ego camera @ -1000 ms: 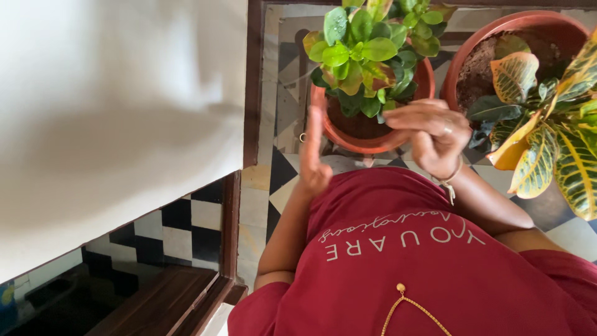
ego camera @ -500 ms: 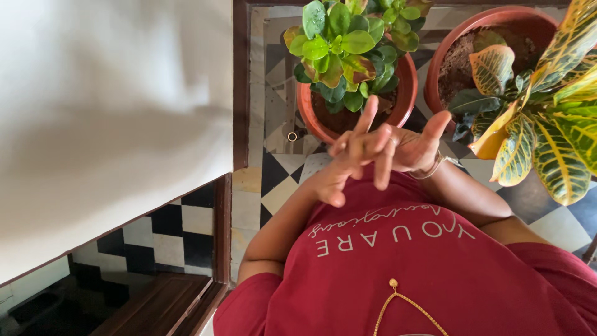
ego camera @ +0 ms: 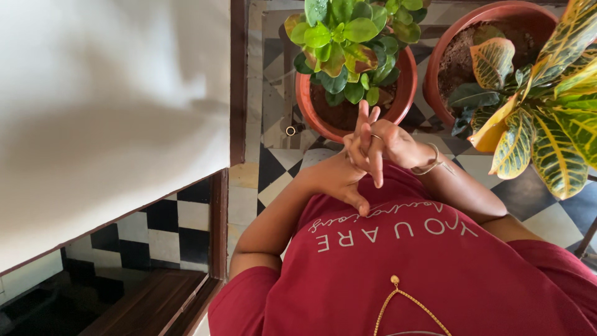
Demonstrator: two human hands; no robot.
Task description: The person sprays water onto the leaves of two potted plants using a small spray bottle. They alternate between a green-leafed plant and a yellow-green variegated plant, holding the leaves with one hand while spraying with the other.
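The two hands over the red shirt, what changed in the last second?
The right hand left the terracotta pot of green leaves and came against the left hand; fingers now overlap, holding nothing. Both pots and the checkered floor stayed put.

A floor (ego camera: pixel 273 180) of black and white tiles, laid partly as diamonds and partly as a checkerboard, carries two terracotta pots. The nearer pot (ego camera: pixel 407 87) with small green and yellow leaves stands toward the floor's far edge, and the second pot (ego camera: pixel 497 15) with striped leaves stands just beside it at the far right. A small metal ring (ego camera: pixel 290 130) lies on the tiles close to the first pot's left side.
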